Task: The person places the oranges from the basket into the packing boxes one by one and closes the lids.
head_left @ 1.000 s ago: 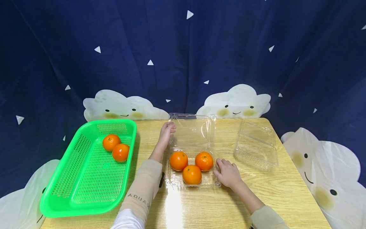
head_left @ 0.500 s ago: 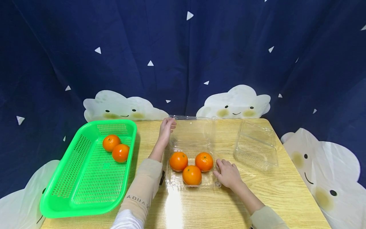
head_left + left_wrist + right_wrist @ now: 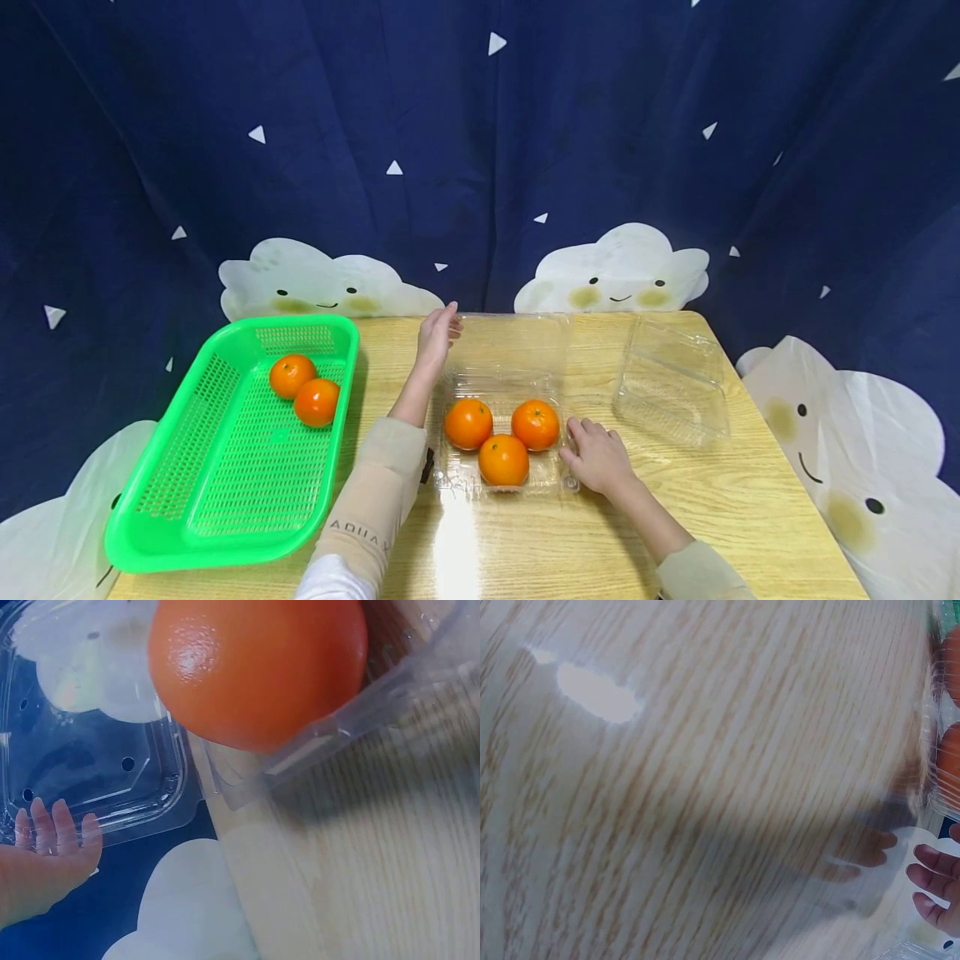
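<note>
A clear plastic clamshell box (image 3: 468,477) stands on the wooden table with its lid (image 3: 510,346) raised at the back. Three oranges sit in its base: one at left (image 3: 468,424), one at right (image 3: 536,425) and one in front (image 3: 503,460). My left hand (image 3: 437,337) is at the lid's left edge, fingers extended; in the left wrist view its fingertips (image 3: 66,817) overlap the lid's rim. Beside the base's right wall rests my right hand (image 3: 597,454), fingers loosely bent and fingertips right at the wall. The right wrist view catches only part of it.
On the left, a green plastic basket (image 3: 341,467) holds two more oranges (image 3: 293,375). Another clear clamshell box (image 3: 671,383) lies at the back right of the table (image 3: 750,517). A dark blue curtain (image 3: 480,150) with clouds hangs behind the table's far edge.
The lid has tilted, its top edge sinking lower in the head view. My left hand has shifted slightly and its fingers have straightened. The right hand and the oranges have stayed put.
</note>
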The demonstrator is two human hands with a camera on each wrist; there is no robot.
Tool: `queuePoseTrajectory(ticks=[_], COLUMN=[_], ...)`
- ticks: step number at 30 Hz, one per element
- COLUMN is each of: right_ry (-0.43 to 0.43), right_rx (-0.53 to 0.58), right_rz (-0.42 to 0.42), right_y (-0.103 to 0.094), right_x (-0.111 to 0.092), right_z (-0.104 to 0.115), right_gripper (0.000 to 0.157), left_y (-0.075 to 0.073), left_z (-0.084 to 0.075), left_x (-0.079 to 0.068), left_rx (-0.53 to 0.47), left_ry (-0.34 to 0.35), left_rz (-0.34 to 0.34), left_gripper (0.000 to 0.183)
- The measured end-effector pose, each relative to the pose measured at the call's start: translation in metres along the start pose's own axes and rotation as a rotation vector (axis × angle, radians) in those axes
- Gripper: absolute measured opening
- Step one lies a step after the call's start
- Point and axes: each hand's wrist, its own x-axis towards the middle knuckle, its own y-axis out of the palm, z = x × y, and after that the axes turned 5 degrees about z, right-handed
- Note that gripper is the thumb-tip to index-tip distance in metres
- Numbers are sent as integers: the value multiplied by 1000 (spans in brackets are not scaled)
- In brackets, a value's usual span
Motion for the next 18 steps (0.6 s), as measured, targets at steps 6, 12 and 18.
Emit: queuePoseTrajectory(ticks=[6,12,18], right_ry=[0,-1,4], right_rx=[-1,0,6], right_rz=[2,6,3], right_y=[0,1,1], right_x=[0,1,0], right_z=[0,0,0], right_gripper=[26,26,25], left_y=[0,-2,-2], left_z=[-5,-3,-3], left_x=[-7,-13,-19], left_rx=[-5,19,-5], left_ry=[3,3,29], left_rz=[5,11,3], left_gripper=[44,32,31])
